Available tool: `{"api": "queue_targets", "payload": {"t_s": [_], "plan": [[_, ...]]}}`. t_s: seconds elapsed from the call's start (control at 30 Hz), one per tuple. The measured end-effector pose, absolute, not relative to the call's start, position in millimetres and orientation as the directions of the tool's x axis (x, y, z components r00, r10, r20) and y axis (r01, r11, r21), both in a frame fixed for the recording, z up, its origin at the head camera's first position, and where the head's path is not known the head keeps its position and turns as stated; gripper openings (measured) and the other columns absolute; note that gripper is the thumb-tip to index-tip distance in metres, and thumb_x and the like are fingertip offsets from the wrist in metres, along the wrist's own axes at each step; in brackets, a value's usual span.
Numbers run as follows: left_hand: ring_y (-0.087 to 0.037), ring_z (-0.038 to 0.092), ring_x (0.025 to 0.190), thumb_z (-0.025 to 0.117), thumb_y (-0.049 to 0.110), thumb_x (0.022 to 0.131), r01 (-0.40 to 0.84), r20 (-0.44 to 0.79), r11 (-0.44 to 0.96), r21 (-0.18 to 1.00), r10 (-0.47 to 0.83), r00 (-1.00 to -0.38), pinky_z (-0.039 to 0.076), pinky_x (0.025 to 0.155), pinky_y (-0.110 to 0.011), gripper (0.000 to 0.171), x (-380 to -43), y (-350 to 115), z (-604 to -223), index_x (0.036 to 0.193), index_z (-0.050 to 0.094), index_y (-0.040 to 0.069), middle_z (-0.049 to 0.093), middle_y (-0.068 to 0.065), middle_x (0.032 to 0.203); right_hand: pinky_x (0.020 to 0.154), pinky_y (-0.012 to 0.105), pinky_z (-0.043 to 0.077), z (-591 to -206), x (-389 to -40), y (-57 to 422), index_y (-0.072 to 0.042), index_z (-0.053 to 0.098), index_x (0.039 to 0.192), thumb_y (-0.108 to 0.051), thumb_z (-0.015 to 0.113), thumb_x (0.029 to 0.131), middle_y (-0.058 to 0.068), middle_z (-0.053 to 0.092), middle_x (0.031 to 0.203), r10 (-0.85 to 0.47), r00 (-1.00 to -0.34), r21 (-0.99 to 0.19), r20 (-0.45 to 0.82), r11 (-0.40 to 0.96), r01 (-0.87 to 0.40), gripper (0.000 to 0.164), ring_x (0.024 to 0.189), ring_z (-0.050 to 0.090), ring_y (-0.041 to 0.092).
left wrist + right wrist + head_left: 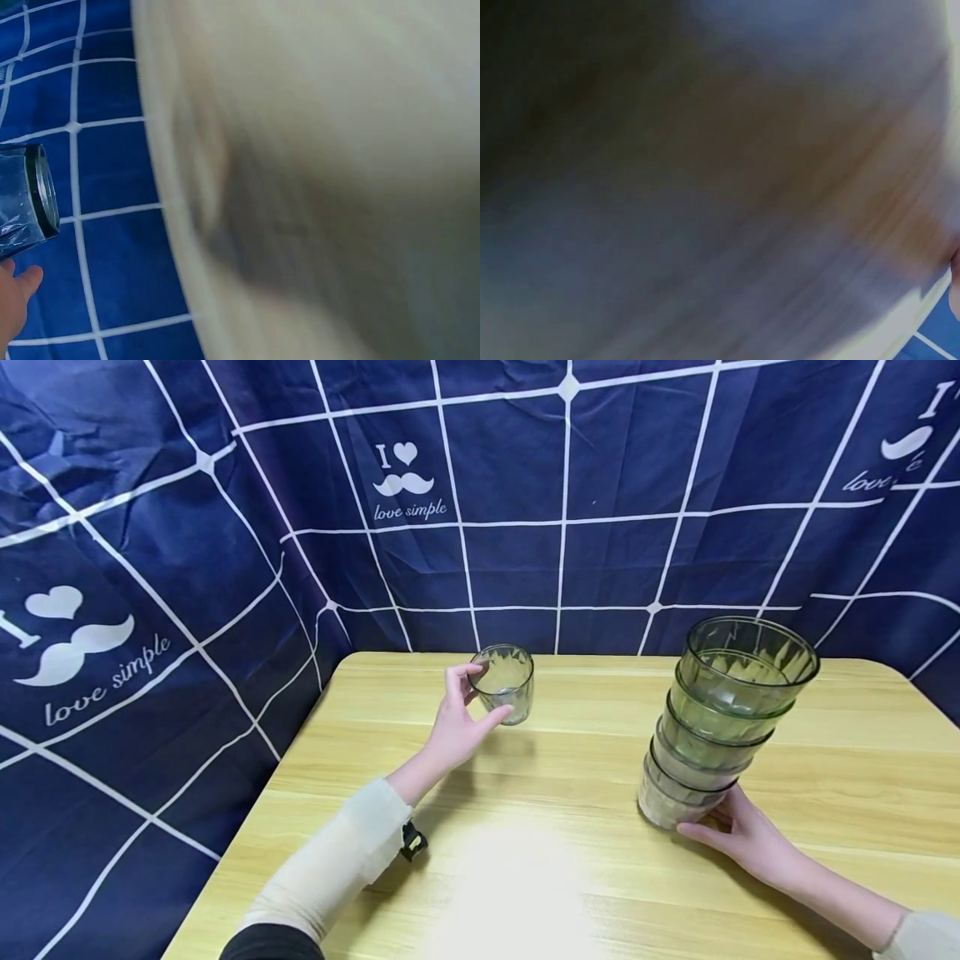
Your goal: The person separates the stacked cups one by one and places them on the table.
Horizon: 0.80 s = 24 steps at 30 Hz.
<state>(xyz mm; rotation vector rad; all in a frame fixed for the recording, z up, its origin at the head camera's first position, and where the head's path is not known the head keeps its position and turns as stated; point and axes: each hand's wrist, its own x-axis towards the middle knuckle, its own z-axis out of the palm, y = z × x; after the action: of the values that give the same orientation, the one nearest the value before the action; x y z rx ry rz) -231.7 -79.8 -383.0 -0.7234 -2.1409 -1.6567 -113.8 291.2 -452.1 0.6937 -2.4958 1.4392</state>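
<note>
My left hand [463,714] pinches a single clear grey-tinted glass [510,697] between its fingers at the left side and its thumb at the front. Near the back of the table, the glass is upright with its mouth up. Part of that glass [16,199] and the thumb show at the left edge of the left wrist view. To the right, a tall stack of nested glasses [720,727], smoky and greenish, leans to the right. My right hand [750,843] holds its lowest glass, with some fingers hidden behind. The right wrist view shows mostly blur.
A light wooden table [585,777] lies under both hands, with bright glare at its front middle. Dark blue cloth [510,560] with white lines hangs behind and along the left side. A black buckle [412,842] sits at the left wrist.
</note>
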Motion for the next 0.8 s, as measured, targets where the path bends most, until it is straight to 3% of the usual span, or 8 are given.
{"api": "queue_targets", "payload": {"t_s": [0.33, 0.8], "plan": [[-0.032, 0.047, 0.127, 0.081, 0.011, 0.080, 0.505, 0.474, 0.344, 0.792, 0.175, -0.863, 0.041, 0.104, -0.042, 0.064, -248, -102, -405, 0.123, 0.034, 0.002, 0.048, -0.020, 0.136, 0.087, 0.009, 0.043, -450, -115, 293, -0.007, 0.036, 0.133, 0.014, 0.073, 0.077, -0.016, 0.054, 0.119, -0.290, -0.890, -0.803, 0.351, 0.396, -0.446, 0.071, 0.108, 0.054, -0.005], [-0.031, 0.043, 0.130, 0.079, 0.013, 0.082, 0.381, 0.372, 0.407, 0.830, 0.106, -0.922, 0.036, 0.106, -0.042, 0.062, -274, -115, -419, 0.123, 0.034, 0.002, 0.049, -0.024, 0.134, 0.088, 0.007, 0.041, -450, -115, 294, -0.009, 0.034, 0.136, 0.012, 0.073, 0.078, -0.020, 0.051, 0.122, -0.287, -0.895, -0.803, 0.342, 0.406, -0.437, 0.073, 0.110, 0.051, -0.008]]}}
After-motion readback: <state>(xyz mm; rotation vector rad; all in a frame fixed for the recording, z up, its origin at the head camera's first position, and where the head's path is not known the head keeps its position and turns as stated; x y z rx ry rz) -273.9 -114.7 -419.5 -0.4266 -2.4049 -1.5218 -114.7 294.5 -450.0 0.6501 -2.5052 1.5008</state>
